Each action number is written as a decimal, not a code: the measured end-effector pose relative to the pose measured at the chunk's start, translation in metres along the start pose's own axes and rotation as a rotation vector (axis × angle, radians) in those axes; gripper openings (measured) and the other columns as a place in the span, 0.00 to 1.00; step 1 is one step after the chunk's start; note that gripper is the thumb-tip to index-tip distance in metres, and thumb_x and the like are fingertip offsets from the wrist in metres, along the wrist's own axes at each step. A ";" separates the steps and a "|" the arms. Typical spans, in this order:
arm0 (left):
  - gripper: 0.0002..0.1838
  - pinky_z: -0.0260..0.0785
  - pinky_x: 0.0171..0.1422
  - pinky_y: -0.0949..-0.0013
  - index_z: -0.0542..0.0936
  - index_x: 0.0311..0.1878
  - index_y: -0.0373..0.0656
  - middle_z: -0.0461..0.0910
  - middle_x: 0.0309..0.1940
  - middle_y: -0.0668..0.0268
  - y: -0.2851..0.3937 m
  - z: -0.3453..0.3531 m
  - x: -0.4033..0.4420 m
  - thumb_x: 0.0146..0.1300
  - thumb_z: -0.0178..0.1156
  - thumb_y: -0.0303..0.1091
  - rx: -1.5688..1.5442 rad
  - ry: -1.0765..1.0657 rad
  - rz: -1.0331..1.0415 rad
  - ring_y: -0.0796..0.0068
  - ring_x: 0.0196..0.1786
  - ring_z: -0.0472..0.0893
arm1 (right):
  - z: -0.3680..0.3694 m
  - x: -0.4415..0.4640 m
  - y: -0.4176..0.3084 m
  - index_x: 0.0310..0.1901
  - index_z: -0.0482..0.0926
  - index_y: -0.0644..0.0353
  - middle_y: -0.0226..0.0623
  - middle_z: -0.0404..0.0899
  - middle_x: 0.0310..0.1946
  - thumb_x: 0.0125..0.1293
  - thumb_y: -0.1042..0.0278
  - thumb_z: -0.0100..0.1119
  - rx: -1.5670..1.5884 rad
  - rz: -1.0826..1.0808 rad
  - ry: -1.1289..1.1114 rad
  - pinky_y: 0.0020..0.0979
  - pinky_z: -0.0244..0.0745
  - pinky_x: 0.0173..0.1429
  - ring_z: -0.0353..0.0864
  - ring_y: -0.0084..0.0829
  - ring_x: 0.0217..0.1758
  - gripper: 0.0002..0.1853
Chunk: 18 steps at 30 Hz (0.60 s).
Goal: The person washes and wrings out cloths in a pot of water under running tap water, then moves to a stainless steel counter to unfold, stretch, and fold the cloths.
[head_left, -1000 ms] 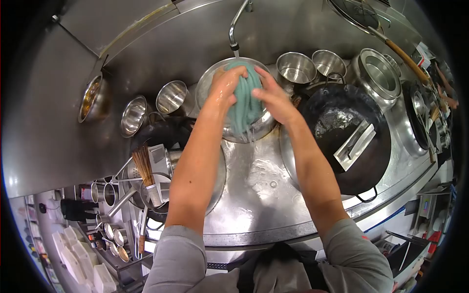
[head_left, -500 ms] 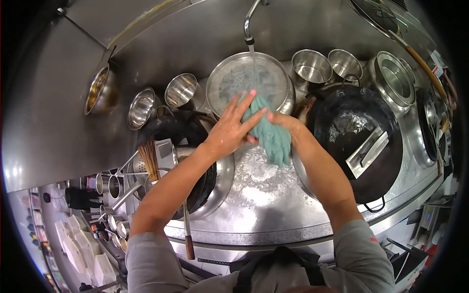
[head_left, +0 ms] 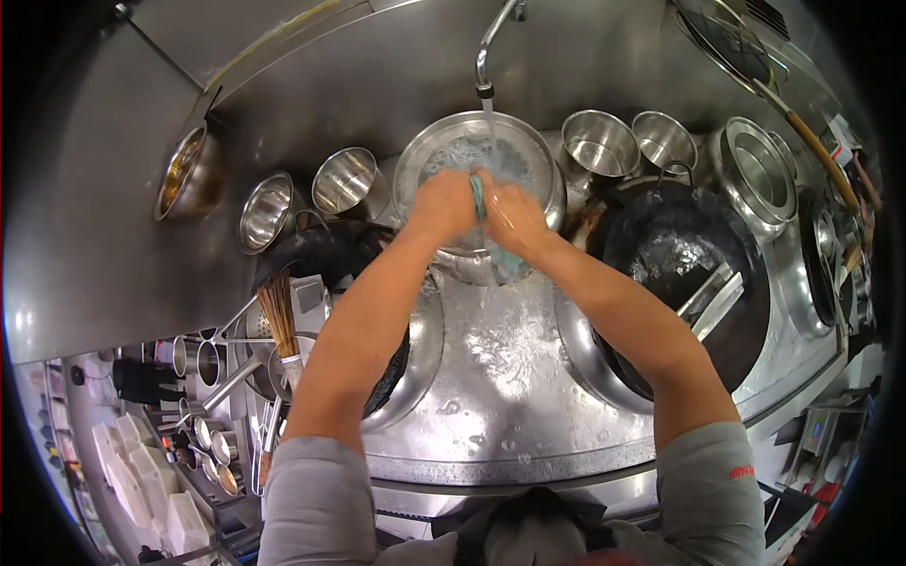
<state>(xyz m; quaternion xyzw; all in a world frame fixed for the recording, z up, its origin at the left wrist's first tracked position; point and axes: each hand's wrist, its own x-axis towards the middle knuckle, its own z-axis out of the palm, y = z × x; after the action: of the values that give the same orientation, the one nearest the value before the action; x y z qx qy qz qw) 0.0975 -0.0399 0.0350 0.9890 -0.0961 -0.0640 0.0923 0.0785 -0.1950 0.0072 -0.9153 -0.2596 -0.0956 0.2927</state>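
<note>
A wet green cloth [head_left: 507, 258] is squeezed between my two hands over a round metal basin [head_left: 408, 170] of water. My left hand [head_left: 444, 203] is closed on the cloth from the left. Beside it, my right hand [head_left: 512, 212] is wrapped round the cloth as well, its back wet. Only a thin strip of cloth shows between the fists, and a loose end hangs below the right one. Water runs from the faucet [head_left: 484, 66] into the basin just beyond my hands.
A black wok [head_left: 651, 212] with a metal tool [head_left: 719, 307] in it stands at the right. Steel pots [head_left: 599, 141] line the back. At the left are another dark wok [head_left: 311, 253], partly hidden by my arm, and a bamboo brush [head_left: 276, 316]. Water wets the steel counter [head_left: 500, 377].
Both hands have moved forward over the basin with the cloth. Half a second ago the cloth hung bunched over the counter with fingers spread; now both fists close round it.
</note>
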 end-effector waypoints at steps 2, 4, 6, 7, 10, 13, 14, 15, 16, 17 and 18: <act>0.31 0.74 0.35 0.66 0.77 0.61 0.44 0.77 0.27 0.63 -0.008 -0.031 0.030 0.49 0.70 0.26 -0.250 -0.436 -0.229 0.67 0.29 0.81 | 0.004 0.012 0.006 0.68 0.71 0.58 0.56 0.83 0.45 0.48 0.77 0.70 -0.021 -0.127 0.169 0.45 0.77 0.59 0.83 0.54 0.50 0.40; 0.37 0.72 0.34 0.67 0.76 0.65 0.45 0.78 0.29 0.65 -0.028 -0.040 0.042 0.47 0.71 0.27 -0.747 -0.325 -0.224 0.69 0.28 0.79 | -0.006 0.012 0.008 0.71 0.68 0.57 0.54 0.82 0.47 0.50 0.78 0.68 0.046 -0.139 0.236 0.44 0.77 0.59 0.84 0.54 0.48 0.42; 0.48 0.73 0.38 0.66 0.69 0.74 0.49 0.80 0.44 0.63 -0.045 -0.013 0.062 0.44 0.71 0.25 -1.319 -0.107 -0.230 0.68 0.37 0.80 | 0.003 0.033 0.037 0.71 0.67 0.60 0.50 0.82 0.48 0.50 0.79 0.68 0.305 0.035 0.253 0.42 0.79 0.58 0.84 0.51 0.48 0.42; 0.49 0.74 0.44 0.65 0.68 0.75 0.50 0.77 0.50 0.60 -0.037 -0.010 0.061 0.43 0.71 0.24 -1.171 0.103 -0.096 0.66 0.43 0.79 | 0.007 0.046 0.051 0.72 0.66 0.62 0.48 0.82 0.48 0.51 0.79 0.67 0.435 0.125 0.263 0.41 0.80 0.57 0.85 0.49 0.48 0.43; 0.52 0.69 0.69 0.59 0.67 0.76 0.57 0.61 0.73 0.48 -0.025 0.014 0.043 0.42 0.73 0.23 -0.503 0.607 0.342 0.53 0.70 0.69 | 0.024 0.072 0.084 0.66 0.70 0.68 0.43 0.82 0.45 0.50 0.74 0.71 1.336 0.495 0.113 0.39 0.82 0.52 0.85 0.41 0.48 0.38; 0.49 0.65 0.75 0.56 0.71 0.74 0.62 0.59 0.75 0.46 -0.025 0.022 0.027 0.44 0.76 0.27 0.053 0.540 0.311 0.46 0.74 0.65 | 0.017 0.081 0.099 0.57 0.77 0.69 0.41 0.84 0.40 0.53 0.70 0.72 1.487 0.678 -0.262 0.38 0.84 0.46 0.86 0.35 0.43 0.28; 0.46 0.66 0.74 0.55 0.72 0.72 0.63 0.60 0.74 0.46 -0.028 0.026 0.026 0.45 0.75 0.29 0.012 0.618 0.389 0.46 0.73 0.66 | 0.009 0.081 0.098 0.50 0.80 0.68 0.41 0.84 0.38 0.54 0.68 0.72 1.448 0.572 -0.449 0.37 0.84 0.42 0.85 0.32 0.38 0.23; 0.44 0.68 0.72 0.55 0.73 0.71 0.63 0.61 0.74 0.46 -0.033 0.027 0.029 0.46 0.75 0.30 -0.028 0.700 0.469 0.46 0.73 0.67 | -0.002 0.081 0.089 0.47 0.81 0.67 0.40 0.84 0.36 0.54 0.67 0.71 1.394 0.489 -0.564 0.36 0.83 0.40 0.84 0.31 0.36 0.19; 0.41 0.70 0.70 0.54 0.75 0.69 0.63 0.63 0.73 0.47 -0.035 0.028 0.033 0.48 0.75 0.32 -0.071 0.782 0.549 0.46 0.73 0.67 | -0.013 0.081 0.077 0.43 0.82 0.66 0.39 0.84 0.34 0.55 0.66 0.70 1.338 0.405 -0.676 0.34 0.82 0.39 0.84 0.30 0.33 0.16; 0.39 0.71 0.68 0.54 0.76 0.67 0.62 0.64 0.72 0.47 -0.037 0.027 0.036 0.48 0.75 0.33 -0.060 0.741 0.547 0.46 0.71 0.70 | -0.020 0.081 0.065 0.39 0.84 0.64 0.38 0.84 0.31 0.56 0.66 0.70 1.281 0.320 -0.791 0.32 0.80 0.37 0.83 0.29 0.30 0.13; 0.36 0.73 0.65 0.53 0.78 0.65 0.61 0.66 0.71 0.46 -0.037 0.023 0.038 0.48 0.75 0.34 -0.049 0.701 0.545 0.45 0.69 0.72 | -0.024 0.084 0.057 0.37 0.84 0.67 0.39 0.84 0.30 0.51 0.64 0.72 1.179 0.334 -0.797 0.33 0.79 0.36 0.82 0.31 0.30 0.16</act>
<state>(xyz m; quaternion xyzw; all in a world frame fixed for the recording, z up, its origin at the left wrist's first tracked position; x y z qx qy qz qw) 0.1378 -0.0154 0.0010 0.8870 -0.3148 0.2997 0.1561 0.1793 -0.2138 0.0261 -0.5984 -0.2117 0.4463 0.6308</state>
